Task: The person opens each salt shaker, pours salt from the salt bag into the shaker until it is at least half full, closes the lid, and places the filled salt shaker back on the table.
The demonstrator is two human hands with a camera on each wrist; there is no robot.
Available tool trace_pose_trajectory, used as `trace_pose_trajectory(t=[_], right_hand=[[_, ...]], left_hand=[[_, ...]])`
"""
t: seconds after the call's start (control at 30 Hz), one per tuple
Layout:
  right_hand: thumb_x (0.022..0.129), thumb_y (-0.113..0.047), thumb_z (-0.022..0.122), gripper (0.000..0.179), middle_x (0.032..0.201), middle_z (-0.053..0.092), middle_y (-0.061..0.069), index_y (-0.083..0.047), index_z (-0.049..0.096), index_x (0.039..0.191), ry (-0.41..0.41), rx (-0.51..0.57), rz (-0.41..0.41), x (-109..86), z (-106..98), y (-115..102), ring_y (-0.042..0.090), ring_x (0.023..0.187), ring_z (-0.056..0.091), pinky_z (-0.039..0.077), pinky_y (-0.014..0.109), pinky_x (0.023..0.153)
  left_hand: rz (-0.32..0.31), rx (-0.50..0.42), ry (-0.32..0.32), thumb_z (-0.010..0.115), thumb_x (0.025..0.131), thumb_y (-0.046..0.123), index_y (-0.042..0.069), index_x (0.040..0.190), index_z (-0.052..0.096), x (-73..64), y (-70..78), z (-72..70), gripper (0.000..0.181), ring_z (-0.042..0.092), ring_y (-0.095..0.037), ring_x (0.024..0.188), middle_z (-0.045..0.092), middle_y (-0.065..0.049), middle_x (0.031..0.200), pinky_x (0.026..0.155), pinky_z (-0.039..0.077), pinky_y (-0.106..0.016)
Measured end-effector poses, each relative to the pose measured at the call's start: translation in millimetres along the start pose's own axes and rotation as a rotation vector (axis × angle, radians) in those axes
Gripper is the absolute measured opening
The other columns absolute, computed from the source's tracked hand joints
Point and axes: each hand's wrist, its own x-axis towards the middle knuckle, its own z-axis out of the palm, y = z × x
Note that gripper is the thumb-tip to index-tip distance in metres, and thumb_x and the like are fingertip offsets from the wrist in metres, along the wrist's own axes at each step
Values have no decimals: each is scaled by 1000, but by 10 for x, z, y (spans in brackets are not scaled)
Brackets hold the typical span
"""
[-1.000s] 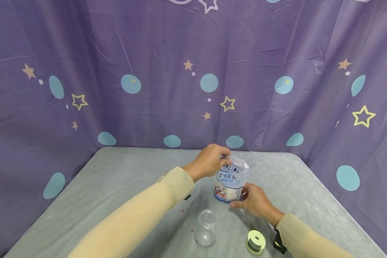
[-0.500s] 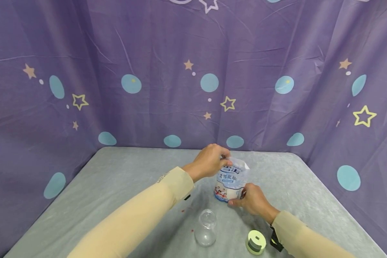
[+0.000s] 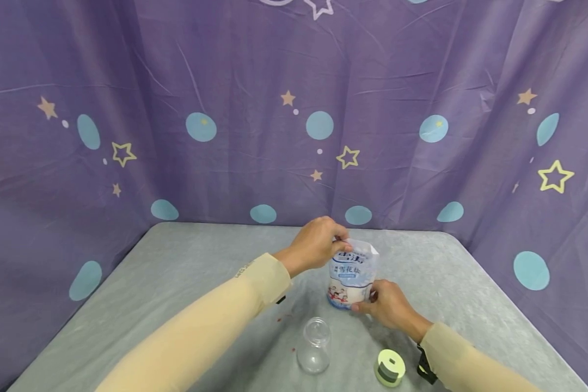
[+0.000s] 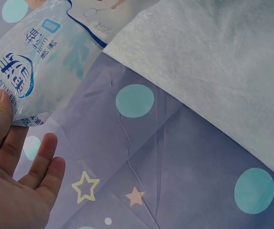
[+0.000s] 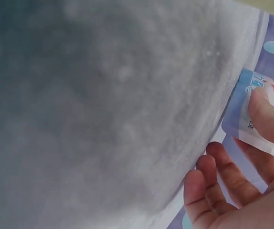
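Note:
A white and blue plastic bag of salt [image 3: 349, 272] stands upright toward the back of the table, right of the middle. My left hand [image 3: 319, 246] pinches its top left corner between thumb and fingers. In the left wrist view, the left thumb lies on the front of the printed bag [image 4: 41, 67], with two other fingers held away from it. Low on the bag's right side, my right hand [image 3: 391, 306] grips the bottom corner. The right wrist view shows that thumb pressed on the bag's blue lower end [image 5: 244, 102], with several fingers apart from it.
Nearer the front stands a clear jar [image 3: 313, 351] without a lid. Right of it lies a round light green cap [image 3: 389, 368] with a dark grey part, close to the right wrist strap [image 3: 424, 366]. A purple patterned curtain [image 3: 255, 179] hangs behind the grey table [image 3: 201, 256].

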Motion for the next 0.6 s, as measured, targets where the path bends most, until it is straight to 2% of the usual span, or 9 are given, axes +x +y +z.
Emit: trace_pose_trajectory(t=[0.2, 0.37, 0.6], right_hand=[[76, -23, 91, 25, 68, 63, -3, -7, 75, 87, -38, 36, -117, -48, -69, 55, 11, 61, 53, 46, 27, 54], [79, -25, 89, 22, 74, 66, -6, -10, 76, 90, -54, 37, -201, -58, -140, 104, 11, 65, 56, 46, 26, 57], [85, -26, 85, 21, 83, 69, -8, -13, 77, 100, -78, 33, -252, -110, -231, 114, 10, 72, 59, 47, 26, 59]], left_hand=[[35, 29, 19, 78, 89, 32, 21, 81, 78, -44, -29, -52, 14, 55, -12, 81, 66, 12, 74, 77, 45, -28], [30, 24, 31, 78, 90, 32, 19, 75, 74, -91, -63, -84, 20, 53, -13, 78, 62, 11, 69, 74, 43, -29], [20, 2, 28, 77, 92, 31, 15, 64, 62, -151, -120, -100, 35, 51, -15, 78, 56, 9, 65, 73, 41, -30]])
